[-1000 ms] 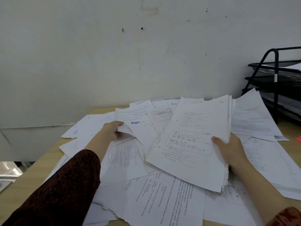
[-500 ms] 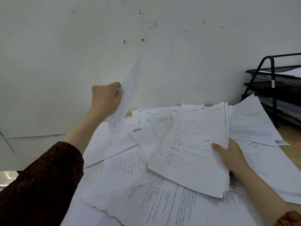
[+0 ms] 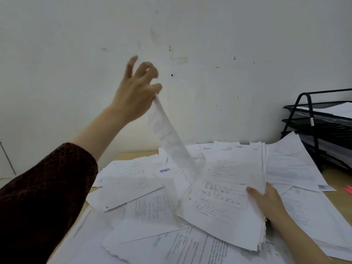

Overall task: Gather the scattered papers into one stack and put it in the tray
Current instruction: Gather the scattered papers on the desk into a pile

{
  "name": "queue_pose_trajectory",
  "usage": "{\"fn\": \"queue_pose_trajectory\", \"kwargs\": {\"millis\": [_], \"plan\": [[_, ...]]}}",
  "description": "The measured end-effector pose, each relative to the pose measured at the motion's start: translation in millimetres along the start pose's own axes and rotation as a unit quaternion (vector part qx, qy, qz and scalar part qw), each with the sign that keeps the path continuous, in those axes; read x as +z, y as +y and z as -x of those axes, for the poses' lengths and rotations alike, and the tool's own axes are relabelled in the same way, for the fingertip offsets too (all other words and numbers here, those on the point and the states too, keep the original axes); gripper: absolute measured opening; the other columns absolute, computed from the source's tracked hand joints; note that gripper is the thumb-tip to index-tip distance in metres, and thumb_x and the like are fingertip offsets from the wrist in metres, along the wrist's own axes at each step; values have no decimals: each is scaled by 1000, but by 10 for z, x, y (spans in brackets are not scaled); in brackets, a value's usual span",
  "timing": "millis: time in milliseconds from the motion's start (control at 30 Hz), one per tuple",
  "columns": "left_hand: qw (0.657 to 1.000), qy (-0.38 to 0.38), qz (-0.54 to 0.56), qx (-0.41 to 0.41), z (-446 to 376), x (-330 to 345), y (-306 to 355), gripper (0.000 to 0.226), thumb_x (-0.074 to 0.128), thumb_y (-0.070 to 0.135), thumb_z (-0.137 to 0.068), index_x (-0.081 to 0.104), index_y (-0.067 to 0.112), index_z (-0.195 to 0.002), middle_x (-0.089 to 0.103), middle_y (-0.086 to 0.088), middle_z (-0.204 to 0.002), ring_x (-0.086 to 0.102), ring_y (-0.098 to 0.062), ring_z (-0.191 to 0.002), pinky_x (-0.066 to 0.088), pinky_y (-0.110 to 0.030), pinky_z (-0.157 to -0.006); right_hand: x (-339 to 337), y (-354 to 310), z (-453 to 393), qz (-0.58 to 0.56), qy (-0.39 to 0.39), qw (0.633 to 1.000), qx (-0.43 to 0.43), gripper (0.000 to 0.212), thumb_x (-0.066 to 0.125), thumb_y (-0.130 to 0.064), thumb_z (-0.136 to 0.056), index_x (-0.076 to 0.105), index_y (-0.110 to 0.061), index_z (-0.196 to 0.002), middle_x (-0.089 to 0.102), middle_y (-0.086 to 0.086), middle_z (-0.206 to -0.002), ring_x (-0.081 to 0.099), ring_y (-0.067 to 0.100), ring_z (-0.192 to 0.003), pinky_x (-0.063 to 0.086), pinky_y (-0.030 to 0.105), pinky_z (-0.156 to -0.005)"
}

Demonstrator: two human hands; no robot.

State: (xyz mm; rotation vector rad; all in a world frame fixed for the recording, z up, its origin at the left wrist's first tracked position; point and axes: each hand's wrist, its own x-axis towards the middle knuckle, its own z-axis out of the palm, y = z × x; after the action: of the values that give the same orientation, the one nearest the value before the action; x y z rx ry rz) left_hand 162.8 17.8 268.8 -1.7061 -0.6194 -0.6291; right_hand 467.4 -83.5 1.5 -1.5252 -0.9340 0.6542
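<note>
Left hand [image 3: 136,94] now higher than half a second ago, pinching single sheet [image 3: 171,141] aloft. Right hand [image 3: 270,202] unchanged, gripping stack [image 3: 226,195] above scattered papers [image 3: 133,180]. Tray [image 3: 323,119] far right. Blue stamp reads "LUNAS" [image 3: 165,170], upside down.

Two hands are showing: the left hand [image 3: 136,92] and the right hand [image 3: 270,201]; one lifted sheet [image 3: 169,138] is hanging from the left; one gathered stack [image 3: 226,195] is sitting in the right; loose papers [image 3: 144,204] are lying across one table [image 3: 129,155], too overlapped for an exact count; one black tray rack [image 3: 312,128] is standing at right, showing three tiers; one pink item [image 3: 348,189] is lying at the edge.
</note>
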Motion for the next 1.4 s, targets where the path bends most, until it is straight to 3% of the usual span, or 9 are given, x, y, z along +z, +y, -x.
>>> {"fn": "queue_pose_trajectory", "kwargs": {"millis": [200,367,467,567,667,800,967,1200,1400], "plan": [[986,-10,106,128,-265,179,742,15,58,0,-71,63,14,-71,66,-13,-103,59,-32,-110,43,-42,-90,5,-27,13,2,-6,1000,4,37,58,-12,-90,53,-4,-126,60,16,-119,55,25,-95,44,34,-83],[966,-31,183,177,-281,452,1868,24,41,8,-75,63,15,-68,67,-13,-104,60,-31,-108,46,-40,-82,-16,-20,38,-4,-8,1000,-3,36,58,-11,-90,52,-4,-125,60,14,-120,58,29,-102,47,37,-88],[952,-74,232,184,-279,525,2486,15,54,1,-70,62,14,-67,65,-14,-106,60,-31,-100,44,-37,-71,-24,-15,40,-21,-6,1000,-7,34,57,-22,-92,54,-11,-124,62,9,-116,59,27,-102,47,35,-84],[930,-97,328,134,-258,593,2958,23,70,0,-61,68,13,-80,62,-17,-119,62,-31,-95,46,-33,-69,-26,-41,32,-69,-9,998,-1,27,46,-46,-93,58,-26,-106,64,-6,-101,60,12,-94,46,28,-78],[878,-150,454,35,-211,598,3128,59,58,2,-81,48,17,-137,31,-14,-153,47,-30,-124,44,-37,-90,-30,-29,4,-97,-16,995,11,40,42,-59,-88,60,-28,-106,65,-8,-101,61,10,-96,48,30,-85],[836,-238,480,-116,59,737,2771,62,46,20,-97,17,20,-151,17,-4,-159,21,-21,-144,20,-35,-114,-43,8,-37,-51,-46,997,-20,26,65,-22,-87,57,-23,-111,63,-8,-106,60,14,-100,46,19,-76],[660,-328,529,-421,767,932,2213,58,48,35,-97,28,12,-147,39,-8,-147,38,-23,-135,29,-30,-106,-35,25,-91,-90,-61,994,-15,28,58,-5,-90,57,-20,-113,62,-2,-110,60,14,-96,47,22,-80],[390,-356,662,-532,1090,746,2061,35,49,36,-97,49,24,-130,57,1,-123,60,-18,-104,48,-34,-95,21,-82,-49,-157,-57,986,-12,21,53,-20,-94,58,-22,-114,65,-12,-98,62,3,-87,50,9,-60],[376,-283,681,-561,1098,561,2211,26,54,13,-95,53,17,-121,67,-5,-97,67,-19,-82,56,-27,-70,-43,-61,5,-117,-153,981,-3,35,67,-19,-83,56,-28,-116,66,-13,-108,63,5,-97,51,16,-73]]}}
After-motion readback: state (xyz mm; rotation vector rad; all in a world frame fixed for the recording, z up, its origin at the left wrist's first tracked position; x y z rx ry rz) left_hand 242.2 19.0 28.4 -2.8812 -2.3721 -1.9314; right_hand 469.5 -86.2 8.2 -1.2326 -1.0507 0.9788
